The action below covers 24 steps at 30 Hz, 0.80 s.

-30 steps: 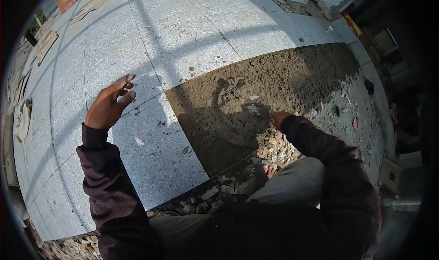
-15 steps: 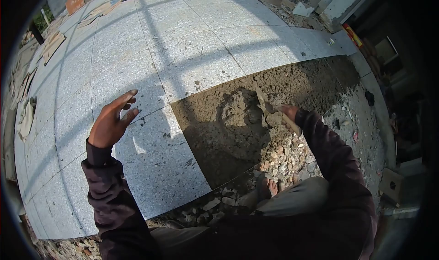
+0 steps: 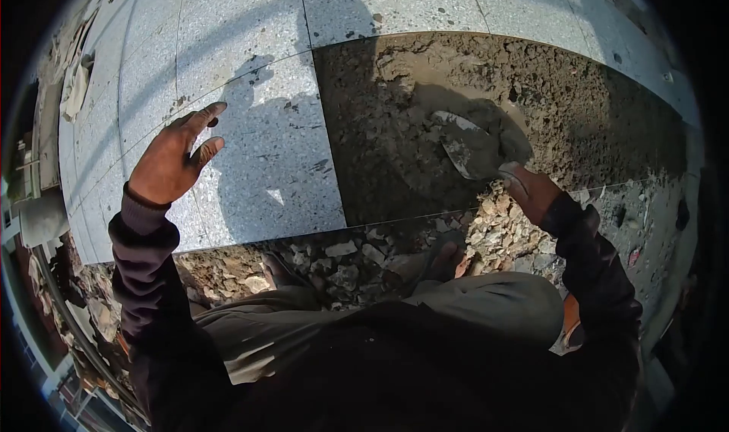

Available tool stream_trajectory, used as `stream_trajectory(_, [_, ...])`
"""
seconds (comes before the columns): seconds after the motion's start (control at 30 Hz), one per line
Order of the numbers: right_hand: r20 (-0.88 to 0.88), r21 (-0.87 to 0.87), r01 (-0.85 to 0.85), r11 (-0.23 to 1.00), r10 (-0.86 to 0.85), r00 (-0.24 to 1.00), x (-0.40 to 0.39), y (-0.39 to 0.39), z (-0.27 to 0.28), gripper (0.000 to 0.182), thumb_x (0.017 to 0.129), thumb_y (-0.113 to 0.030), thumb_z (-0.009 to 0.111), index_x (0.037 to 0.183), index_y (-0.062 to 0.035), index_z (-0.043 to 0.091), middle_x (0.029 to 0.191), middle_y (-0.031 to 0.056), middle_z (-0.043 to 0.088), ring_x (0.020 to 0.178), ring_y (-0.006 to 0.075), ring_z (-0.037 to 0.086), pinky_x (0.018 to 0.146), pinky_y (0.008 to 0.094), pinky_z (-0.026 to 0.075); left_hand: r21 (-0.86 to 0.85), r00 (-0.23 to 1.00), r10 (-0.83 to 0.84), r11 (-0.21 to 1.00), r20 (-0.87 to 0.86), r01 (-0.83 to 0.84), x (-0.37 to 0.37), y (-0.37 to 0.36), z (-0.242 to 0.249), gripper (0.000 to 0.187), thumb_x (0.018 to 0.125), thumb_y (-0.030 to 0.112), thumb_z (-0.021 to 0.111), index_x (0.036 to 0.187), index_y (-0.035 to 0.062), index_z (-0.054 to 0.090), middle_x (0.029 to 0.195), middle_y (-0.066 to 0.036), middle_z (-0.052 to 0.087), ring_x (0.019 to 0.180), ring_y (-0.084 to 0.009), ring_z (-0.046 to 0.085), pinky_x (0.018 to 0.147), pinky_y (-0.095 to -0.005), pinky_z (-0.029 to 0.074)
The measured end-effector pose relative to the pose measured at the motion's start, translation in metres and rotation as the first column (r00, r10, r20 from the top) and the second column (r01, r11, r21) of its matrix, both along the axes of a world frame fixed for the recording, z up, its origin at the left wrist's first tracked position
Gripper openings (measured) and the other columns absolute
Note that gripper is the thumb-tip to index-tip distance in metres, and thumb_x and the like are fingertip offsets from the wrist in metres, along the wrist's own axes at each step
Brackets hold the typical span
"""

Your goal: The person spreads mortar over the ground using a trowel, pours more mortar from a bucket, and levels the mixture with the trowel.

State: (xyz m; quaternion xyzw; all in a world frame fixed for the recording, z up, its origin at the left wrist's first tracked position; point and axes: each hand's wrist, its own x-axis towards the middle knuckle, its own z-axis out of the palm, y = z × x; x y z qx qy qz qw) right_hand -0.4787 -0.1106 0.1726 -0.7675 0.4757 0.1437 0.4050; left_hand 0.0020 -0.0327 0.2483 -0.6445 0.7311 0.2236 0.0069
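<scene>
My right hand (image 3: pixel 529 192) is closed around the handle of a trowel (image 3: pixel 469 145), whose blade lies flat on the wet mortar bed (image 3: pixel 607 128). Grey mortar smears part of the blade. A smooth, wet patch (image 3: pixel 440 82) shows just beyond it. On the other side, my left hand (image 3: pixel 176 157) hovers over the speckled floor tile (image 3: pixel 277 166) with thumb and fingers apart, holding nothing. That tile's right edge borders the mortar.
Broken stone rubble (image 3: pixel 345 269) runs along the near edge of the tiles, around my feet. More pale rubble (image 3: pixel 505 231) lies below the trowel. Laid tiles (image 3: pixel 235 22) stretch away beyond, with a crumpled cloth-like scrap (image 3: pixel 76 90) at the left.
The view has tilted down toward my lap. The trowel has gone from raised over a heap of mortar to flat on the bed, and the heap looks spread. My left hand stays open.
</scene>
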Motion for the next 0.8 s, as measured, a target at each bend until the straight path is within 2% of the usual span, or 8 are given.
stream_trajectory(0.03, [0.133, -0.005, 0.014, 1.0, -0.013, 0.991, -0.03, 0.019, -0.028, 0.035, 0.091, -0.031, 0.042, 0.118, -0.0077, 0.046, 0.084, 0.0239, 0.06, 0.081, 0.0395, 0.059, 0.07, 0.0422, 0.047, 0.066, 0.999, -0.001, 0.998, -0.035, 0.003, -0.007, 0.01, -0.011, 0.044, 0.085, 0.015, 0.056, 0.125, 0.0021, 0.044, 0.111, -0.02, 0.056, 0.102, -0.0308, 0.056, 0.086, -0.0362, 0.043])
stream_trajectory(0.13, [-0.277, 0.185, -0.093, 0.978, 0.143, 0.95, -0.04, 0.043, -0.07, 0.039, 0.091, -0.031, 0.041, 0.125, -0.0118, 0.04, 0.077, 0.0233, 0.06, 0.074, 0.0402, 0.059, 0.066, 0.0462, 0.046, 0.37, 0.974, 0.12, 0.928, -0.193, -0.041, -0.053, 0.047, -0.045, 0.04, 0.087, 0.018, 0.055, 0.123, 0.0046, 0.046, 0.108, -0.02, 0.057, 0.099, -0.0318, 0.057, 0.084, -0.0382, 0.045])
stream_trajectory(0.2, [-0.26, 0.182, -0.185, 0.966, 0.229, 0.938, -0.017, 0.04, -0.086, 0.039, 0.09, -0.032, 0.042, 0.125, -0.0139, 0.041, 0.076, 0.0221, 0.06, 0.073, 0.0388, 0.059, 0.064, 0.0479, 0.046, 0.502, 0.959, 0.141, 0.865, -0.246, 0.001, -0.093, 0.083, -0.086, 0.039, 0.086, 0.019, 0.054, 0.122, 0.0048, 0.047, 0.105, -0.019, 0.058, 0.096, -0.0347, 0.056, 0.082, -0.0392, 0.046])
stream_trajectory(0.27, [-0.228, 0.148, -0.345, 0.927, 0.371, 0.9, 0.014, 0.026, -0.088, 0.038, 0.088, -0.03, 0.045, 0.122, -0.0149, 0.044, 0.079, 0.0186, 0.062, 0.076, 0.0358, 0.061, 0.066, 0.0461, 0.049, 0.766, 0.963, 0.198, 0.643, -0.184, 0.014, -0.141, 0.127, -0.135, 0.043, 0.084, 0.019, 0.056, 0.123, 0.0073, 0.046, 0.111, -0.02, 0.055, 0.099, -0.036, 0.055, 0.085, -0.0405, 0.044])
stream_trajectory(0.4, [-0.166, 0.114, -0.536, 0.837, 0.547, 0.82, 0.046, -0.025, -0.061, 0.032, 0.086, -0.03, 0.047, 0.115, -0.0159, 0.047, 0.081, 0.0155, 0.063, 0.078, 0.0344, 0.061, 0.067, 0.0471, 0.048, 0.635, 0.967, -0.025, 0.75, -0.255, 0.187, -0.209, 0.179, -0.156, 0.046, 0.083, 0.022, 0.055, 0.123, 0.0028, 0.043, 0.113, -0.018, 0.053, 0.103, -0.034, 0.052, 0.087, -0.0407, 0.044])
stream_trajectory(0.53, [-0.308, 0.143, -0.548, 0.824, 0.563, 0.767, 0.003, -0.056, -0.016, 0.036, 0.086, -0.035, 0.048, 0.114, -0.0141, 0.047, 0.084, 0.0144, 0.063, 0.083, 0.0334, 0.061, 0.07, 0.047, 0.048, 0.593, 0.902, 0.367, 0.787, -0.23, -0.169, -0.201, 0.154, -0.082, 0.044, 0.083, 0.016, 0.055, 0.123, 0.0032, 0.042, 0.111, -0.018, 0.053, 0.103, -0.0345, 0.051, 0.087, -0.0403, 0.042])
stream_trajectory(0.6, [-0.389, 0.199, -0.455, 0.868, 0.496, 0.776, -0.026, -0.075, 0.011, 0.036, 0.087, -0.034, 0.047, 0.111, -0.0077, 0.05, 0.088, 0.0177, 0.062, 0.086, 0.0353, 0.06, 0.074, 0.0451, 0.048, 0.562, 0.873, 0.456, 0.774, -0.173, -0.293, -0.186, 0.146, -0.049, 0.044, 0.083, 0.013, 0.056, 0.123, 0.0029, 0.042, 0.111, -0.019, 0.053, 0.102, -0.036, 0.051, 0.086, -0.0392, 0.042])
stream_trajectory(0.8, [-0.03, 0.111, -0.071, 0.991, 0.074, 0.997, -0.115, -0.089, -0.012, 0.042, 0.088, -0.033, 0.049, 0.113, -0.0006, 0.05, 0.093, 0.0241, 0.059, 0.089, 0.0392, 0.057, 0.075, 0.0417, 0.046, 0.358, 0.906, 0.421, 0.854, -0.047, -0.378, -0.184, 0.122, 0.026, 0.045, 0.081, 0.015, 0.057, 0.123, 0.005, 0.044, 0.111, -0.018, 0.053, 0.101, -0.0341, 0.052, 0.087, -0.0396, 0.042])
